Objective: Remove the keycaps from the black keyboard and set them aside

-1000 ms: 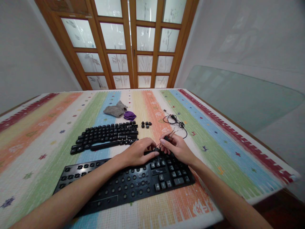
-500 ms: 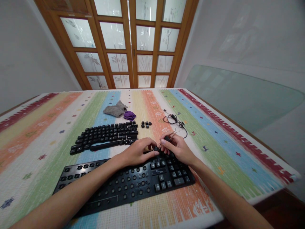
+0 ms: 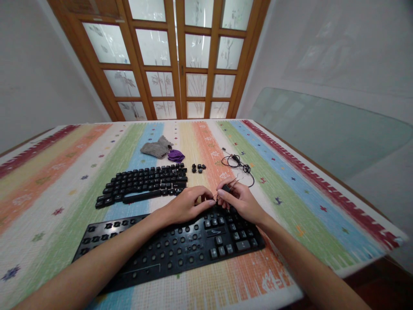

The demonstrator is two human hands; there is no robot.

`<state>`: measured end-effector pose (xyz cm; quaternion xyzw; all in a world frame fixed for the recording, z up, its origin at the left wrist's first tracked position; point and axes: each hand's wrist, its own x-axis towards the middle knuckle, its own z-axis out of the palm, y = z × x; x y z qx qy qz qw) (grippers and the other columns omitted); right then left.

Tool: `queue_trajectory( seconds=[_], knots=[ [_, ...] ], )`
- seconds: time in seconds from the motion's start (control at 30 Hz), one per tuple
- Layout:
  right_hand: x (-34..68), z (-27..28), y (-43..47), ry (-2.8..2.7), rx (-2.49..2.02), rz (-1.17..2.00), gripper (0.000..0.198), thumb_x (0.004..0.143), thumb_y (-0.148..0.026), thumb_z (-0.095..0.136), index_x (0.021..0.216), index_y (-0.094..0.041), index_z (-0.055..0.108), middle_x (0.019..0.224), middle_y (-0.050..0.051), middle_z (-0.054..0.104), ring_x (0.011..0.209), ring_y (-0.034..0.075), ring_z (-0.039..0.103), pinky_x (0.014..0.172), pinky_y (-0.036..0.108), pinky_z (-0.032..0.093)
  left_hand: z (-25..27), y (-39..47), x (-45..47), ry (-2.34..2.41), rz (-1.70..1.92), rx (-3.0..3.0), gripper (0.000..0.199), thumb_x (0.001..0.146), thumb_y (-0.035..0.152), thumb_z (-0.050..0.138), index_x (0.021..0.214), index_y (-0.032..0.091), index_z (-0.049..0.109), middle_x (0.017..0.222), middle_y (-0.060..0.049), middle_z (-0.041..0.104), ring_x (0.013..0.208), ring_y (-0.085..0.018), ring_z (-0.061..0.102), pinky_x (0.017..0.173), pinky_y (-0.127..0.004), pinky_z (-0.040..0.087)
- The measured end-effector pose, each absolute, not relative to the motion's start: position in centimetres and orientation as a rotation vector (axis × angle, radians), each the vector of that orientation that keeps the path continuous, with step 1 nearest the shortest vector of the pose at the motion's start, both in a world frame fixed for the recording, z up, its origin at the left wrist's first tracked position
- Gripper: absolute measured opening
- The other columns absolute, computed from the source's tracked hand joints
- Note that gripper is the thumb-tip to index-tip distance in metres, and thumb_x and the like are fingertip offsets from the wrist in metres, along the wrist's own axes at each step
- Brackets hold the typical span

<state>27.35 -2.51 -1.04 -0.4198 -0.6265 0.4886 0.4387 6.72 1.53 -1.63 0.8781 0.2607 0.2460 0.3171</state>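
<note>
A black keyboard (image 3: 174,245) lies slanted before me, its left and middle parts stripped of keycaps, while the right-hand block keeps its keys. My right hand (image 3: 237,196) is closed over the keyboard's far edge on a wire keycap puller (image 3: 226,188) with a black handle; thin wires stick out past the fingers. My left hand (image 3: 190,203) rests over the top row, thumb and fingers drawn together beside the puller's tip. Whatever sits between those fingertips is hidden. Removed black keycaps (image 3: 146,183) lie in rows behind the keyboard, with a long spacebar (image 3: 142,196) in front.
Several loose keycaps (image 3: 197,168) sit apart behind my hands. Further back are a grey cloth (image 3: 156,148) and a purple cloth (image 3: 176,156). A coiled black cable (image 3: 240,163) lies at the right on the striped tablecloth (image 3: 309,206). Glazed wooden doors (image 3: 180,64) stand beyond.
My left thumb has shifted slightly inward and up, covering the small dark piece that showed at its fingertips. My right hand and the puller have barely moved.
</note>
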Motion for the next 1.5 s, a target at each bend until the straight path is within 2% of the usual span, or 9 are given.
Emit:
queue_trajectory(
  seconds=[0.13, 0.3, 0.53, 0.77, 0.97, 1.23, 1.4, 1.5],
  knots=[
    [27.4, -1.0, -2.5, -1.558, -1.031, 1.217, 0.028, 0.089, -0.046, 0.064, 0.093, -0.019, 0.056, 0.067, -0.001, 0.062, 0.056, 0.012, 0.058, 0.053, 0.026, 0.047, -1.4, 1.4, 6.8, 0.683, 0.645, 2.244, 0.021, 0.096, 0.033, 0.054, 0.095, 0.016, 0.066, 0.080, -0.001, 0.067, 0.064, -0.012, 0.055, 0.062, -0.024, 0.044],
    [27.3, -0.9, -2.5, -1.557, -1.011, 1.221, 0.027, 0.089, -0.045, 0.064, 0.092, -0.019, 0.057, 0.067, -0.001, 0.062, 0.055, 0.012, 0.057, 0.053, 0.026, 0.047, -1.2, 1.3, 7.0, 0.613, 0.672, 2.121, 0.015, 0.094, 0.026, 0.056, 0.099, 0.015, 0.066, 0.090, -0.003, 0.071, 0.077, -0.014, 0.063, 0.071, -0.027, 0.050],
    [27.3, -1.2, -2.6, -1.522, -0.985, 1.226, 0.026, 0.089, -0.043, 0.066, 0.092, -0.019, 0.059, 0.066, -0.001, 0.063, 0.054, 0.012, 0.057, 0.052, 0.024, 0.046, -1.2, 1.7, 6.9, 0.570, 0.759, 2.109, 0.016, 0.088, 0.022, 0.062, 0.101, 0.014, 0.068, 0.093, -0.006, 0.071, 0.078, -0.014, 0.065, 0.074, -0.028, 0.053],
    [27.3, -1.3, -2.6, -1.463, -0.960, 1.183, 0.025, 0.088, -0.043, 0.067, 0.092, -0.018, 0.060, 0.066, 0.000, 0.065, 0.054, 0.011, 0.058, 0.052, 0.023, 0.047, -0.9, 2.4, 6.9, 0.544, 0.804, 1.956, 0.018, 0.088, 0.024, 0.065, 0.099, 0.013, 0.073, 0.096, -0.009, 0.068, 0.086, -0.016, 0.066, 0.078, -0.029, 0.055],
    [27.1, -1.2, -2.7, -1.501, -0.966, 1.157, 0.025, 0.089, -0.043, 0.066, 0.093, -0.018, 0.061, 0.066, 0.000, 0.064, 0.054, 0.011, 0.058, 0.052, 0.023, 0.047, -1.2, 2.9, 6.6, 0.556, 0.779, 1.834, 0.027, 0.080, 0.027, 0.074, 0.104, 0.014, 0.071, 0.102, -0.008, 0.066, 0.087, -0.016, 0.065, 0.082, -0.032, 0.054],
    [27.1, -1.0, -2.8, -1.479, -1.013, 1.133, 0.028, 0.088, -0.044, 0.066, 0.094, -0.018, 0.060, 0.066, 0.000, 0.064, 0.055, 0.012, 0.059, 0.053, 0.024, 0.048, -1.4, 4.9, 6.0, 0.710, 0.848, 1.819, 0.030, 0.076, 0.029, 0.075, 0.100, 0.013, 0.068, 0.096, -0.007, 0.067, 0.073, -0.012, 0.062, 0.070, -0.027, 0.053],
    [27.3, -1.2, -2.8, -1.489, -0.998, 1.126, 0.023, 0.090, -0.040, 0.065, 0.095, -0.018, 0.060, 0.067, 0.000, 0.064, 0.055, 0.011, 0.059, 0.053, 0.023, 0.047, -1.4, 6.9, 6.3, 0.846, 0.926, 2.021, 0.020, 0.077, 0.025, 0.074, 0.092, 0.013, 0.069, 0.083, -0.004, 0.067, 0.067, -0.011, 0.059, 0.064, -0.024, 0.050],
    [27.3, -1.3, -2.8, -1.518, -1.002, 1.105, 0.021, 0.091, -0.038, 0.063, 0.095, -0.018, 0.060, 0.068, 0.000, 0.064, 0.056, 0.012, 0.059, 0.054, 0.024, 0.047, -1.1, 7.6, 6.8, 0.881, 0.918, 2.190, 0.015, 0.080, 0.023, 0.070, 0.092, 0.014, 0.070, 0.084, -0.004, 0.068, 0.068, -0.012, 0.061, 0.065, -0.025, 0.050]
  ],
)
